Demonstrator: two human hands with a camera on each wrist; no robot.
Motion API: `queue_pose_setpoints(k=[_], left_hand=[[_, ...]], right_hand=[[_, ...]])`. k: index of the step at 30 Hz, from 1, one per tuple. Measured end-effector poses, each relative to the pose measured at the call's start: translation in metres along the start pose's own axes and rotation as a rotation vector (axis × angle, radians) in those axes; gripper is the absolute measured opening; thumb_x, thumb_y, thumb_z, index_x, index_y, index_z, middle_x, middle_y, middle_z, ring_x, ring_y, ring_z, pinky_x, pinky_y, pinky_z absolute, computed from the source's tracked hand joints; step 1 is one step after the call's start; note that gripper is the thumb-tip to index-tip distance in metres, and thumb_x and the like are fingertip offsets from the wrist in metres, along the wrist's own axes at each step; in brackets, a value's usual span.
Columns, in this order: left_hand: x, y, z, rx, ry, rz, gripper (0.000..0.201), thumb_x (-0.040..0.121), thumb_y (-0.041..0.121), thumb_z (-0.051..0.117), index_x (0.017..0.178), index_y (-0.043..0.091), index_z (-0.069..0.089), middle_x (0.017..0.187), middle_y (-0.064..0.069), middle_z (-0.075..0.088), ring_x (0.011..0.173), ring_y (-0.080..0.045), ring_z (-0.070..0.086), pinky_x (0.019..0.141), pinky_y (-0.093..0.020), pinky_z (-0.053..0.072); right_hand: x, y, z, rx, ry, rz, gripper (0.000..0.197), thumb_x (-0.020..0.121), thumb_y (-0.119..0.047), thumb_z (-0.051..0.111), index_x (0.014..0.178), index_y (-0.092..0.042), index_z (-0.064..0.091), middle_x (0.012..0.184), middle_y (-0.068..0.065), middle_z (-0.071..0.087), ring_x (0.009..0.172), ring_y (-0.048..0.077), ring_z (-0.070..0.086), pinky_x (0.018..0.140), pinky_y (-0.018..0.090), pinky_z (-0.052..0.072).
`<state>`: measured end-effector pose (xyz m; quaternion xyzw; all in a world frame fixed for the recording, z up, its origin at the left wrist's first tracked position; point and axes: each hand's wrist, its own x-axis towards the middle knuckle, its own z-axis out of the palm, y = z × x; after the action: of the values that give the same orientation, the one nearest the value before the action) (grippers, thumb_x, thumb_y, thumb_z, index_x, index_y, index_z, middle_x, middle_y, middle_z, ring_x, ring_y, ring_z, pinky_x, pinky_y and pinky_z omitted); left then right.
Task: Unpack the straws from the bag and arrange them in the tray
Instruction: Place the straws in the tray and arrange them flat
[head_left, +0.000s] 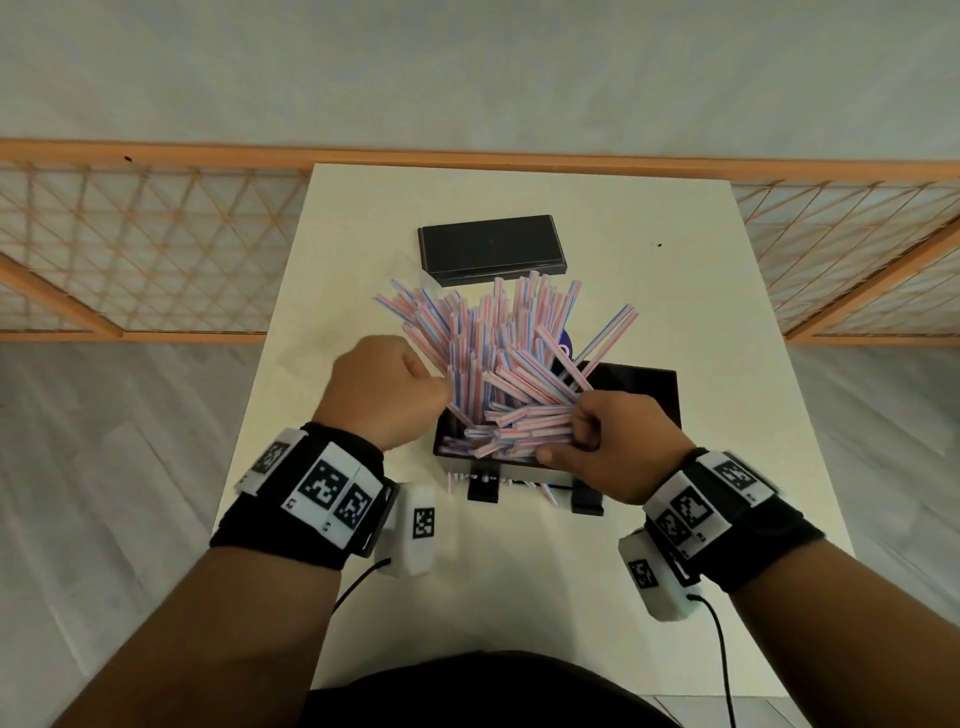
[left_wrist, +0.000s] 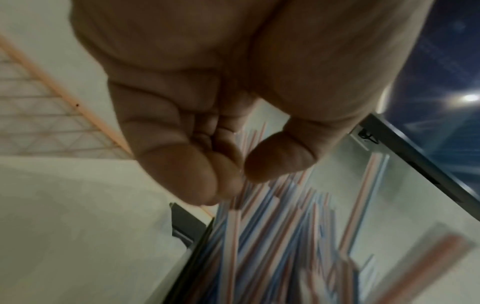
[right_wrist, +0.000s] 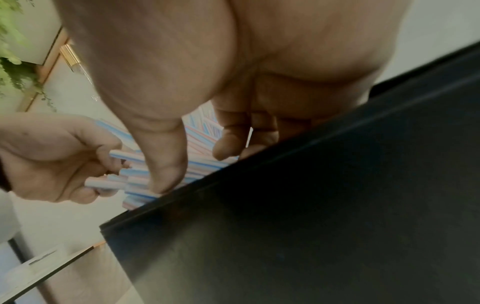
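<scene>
A big bunch of pink, blue and white striped straws (head_left: 498, 353) fans up and away out of a black tray (head_left: 644, 387) in the middle of the white table. My left hand (head_left: 415, 387) is at the bunch's left side, fingers curled round several straw ends, as the right wrist view shows (right_wrist: 78, 156). My right hand (head_left: 587, 431) grips the lower ends at the tray's near right, thumb pressed on the straws (right_wrist: 135, 174) beside the tray wall (right_wrist: 311, 205). In the left wrist view the left hand (left_wrist: 233, 168) is curled above blurred straws (left_wrist: 259, 246). No bag is clearly seen.
A flat black lid or box (head_left: 491, 249) lies behind the straws. A few loose straws (head_left: 545, 491) poke out under the tray's front, between two black feet (head_left: 483, 488). A wooden lattice screen (head_left: 130, 249) runs behind the table (head_left: 701, 291).
</scene>
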<state>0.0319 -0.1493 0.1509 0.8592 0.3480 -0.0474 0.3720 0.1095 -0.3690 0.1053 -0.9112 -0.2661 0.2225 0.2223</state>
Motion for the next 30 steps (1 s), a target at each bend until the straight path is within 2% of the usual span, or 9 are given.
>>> queue_pose_setpoints(k=[2, 5, 6, 9, 13, 18, 21, 25, 30], left_hand=[[0.002, -0.004, 0.008, 0.01, -0.066, 0.01, 0.01, 0.079, 0.016, 0.073, 0.078, 0.007, 0.07, 0.072, -0.004, 0.072, 0.073, -0.022, 0.07, 0.072, -0.035, 0.06], [0.003, -0.008, 0.022, 0.038, -0.042, 0.081, 0.019, 0.08, 0.024, 0.082, 0.079, 0.01, 0.069, 0.07, 0.006, 0.064, 0.065, -0.006, 0.058, 0.056, -0.016, 0.039], [0.005, -0.01, 0.025, 0.046, -0.021, 0.096, 0.02, 0.081, 0.024, 0.082, 0.078, 0.011, 0.068, 0.07, 0.008, 0.062, 0.065, -0.006, 0.056, 0.055, -0.014, 0.034], [0.009, -0.014, 0.031, 0.07, -0.004, 0.123, 0.02, 0.081, 0.017, 0.079, 0.071, 0.015, 0.063, 0.069, 0.007, 0.06, 0.07, -0.017, 0.061, 0.054, -0.015, 0.033], [0.004, -0.005, 0.019, 0.072, 0.043, 0.207, 0.014, 0.077, 0.012, 0.076, 0.07, 0.007, 0.066, 0.068, 0.004, 0.064, 0.061, -0.005, 0.055, 0.054, -0.017, 0.035], [-0.009, 0.023, -0.015, -0.004, 0.228, 0.4, 0.013, 0.072, 0.011, 0.073, 0.067, 0.011, 0.061, 0.059, 0.005, 0.06, 0.052, -0.008, 0.053, 0.05, -0.009, 0.035], [-0.023, 0.043, -0.037, -0.123, 0.359, 0.59, 0.01, 0.069, 0.01, 0.07, 0.066, 0.014, 0.061, 0.058, 0.008, 0.059, 0.061, -0.015, 0.061, 0.05, -0.012, 0.039], [-0.047, 0.068, -0.064, -0.303, 0.508, 0.837, 0.001, 0.075, 0.01, 0.06, 0.076, 0.01, 0.06, 0.062, 0.0, 0.057, 0.051, -0.018, 0.054, 0.049, -0.012, 0.034], [-0.065, 0.08, -0.076, -0.385, 0.53, 0.837, 0.012, 0.088, 0.027, 0.055, 0.084, 0.036, 0.048, 0.074, 0.012, 0.056, 0.059, -0.016, 0.056, 0.053, -0.035, 0.051]], right_hand=[[0.001, 0.0, 0.002, 0.013, 0.011, 0.006, 0.048, 0.076, -0.05, 0.077, 0.063, -0.019, 0.041, 0.059, -0.003, 0.046, 0.056, 0.012, 0.043, 0.054, 0.025, 0.034], [0.001, -0.002, 0.005, 0.039, 0.016, 0.007, 0.046, 0.078, -0.047, 0.076, 0.063, -0.019, 0.043, 0.058, -0.006, 0.045, 0.054, 0.01, 0.042, 0.054, 0.022, 0.033], [0.001, -0.003, 0.006, 0.047, 0.01, 0.008, 0.045, 0.078, -0.046, 0.076, 0.063, -0.019, 0.044, 0.058, -0.006, 0.046, 0.054, 0.009, 0.042, 0.054, 0.022, 0.034], [0.002, -0.004, 0.008, 0.06, -0.003, 0.009, 0.043, 0.079, -0.045, 0.076, 0.064, -0.019, 0.046, 0.058, -0.006, 0.046, 0.053, 0.008, 0.042, 0.054, 0.02, 0.035], [0.002, -0.003, 0.006, 0.076, -0.007, 0.012, 0.041, 0.08, -0.042, 0.076, 0.064, -0.02, 0.046, 0.059, -0.006, 0.048, 0.054, 0.007, 0.043, 0.056, 0.022, 0.036], [0.003, -0.004, 0.004, 0.075, 0.003, 0.019, 0.038, 0.08, -0.04, 0.076, 0.065, -0.02, 0.049, 0.06, -0.006, 0.052, 0.056, 0.008, 0.046, 0.056, 0.022, 0.038], [0.004, -0.005, 0.004, 0.075, 0.002, 0.015, 0.037, 0.08, -0.04, 0.076, 0.065, -0.019, 0.049, 0.06, -0.006, 0.051, 0.056, 0.008, 0.047, 0.057, 0.023, 0.039], [0.005, -0.005, 0.002, 0.07, 0.003, -0.003, 0.037, 0.079, -0.04, 0.077, 0.065, -0.02, 0.049, 0.062, -0.006, 0.053, 0.057, 0.008, 0.047, 0.058, 0.023, 0.038], [0.001, -0.006, -0.018, 0.075, 0.03, 0.003, 0.032, 0.077, -0.039, 0.079, 0.067, -0.02, 0.055, 0.066, -0.006, 0.06, 0.063, 0.011, 0.054, 0.059, 0.024, 0.041]])
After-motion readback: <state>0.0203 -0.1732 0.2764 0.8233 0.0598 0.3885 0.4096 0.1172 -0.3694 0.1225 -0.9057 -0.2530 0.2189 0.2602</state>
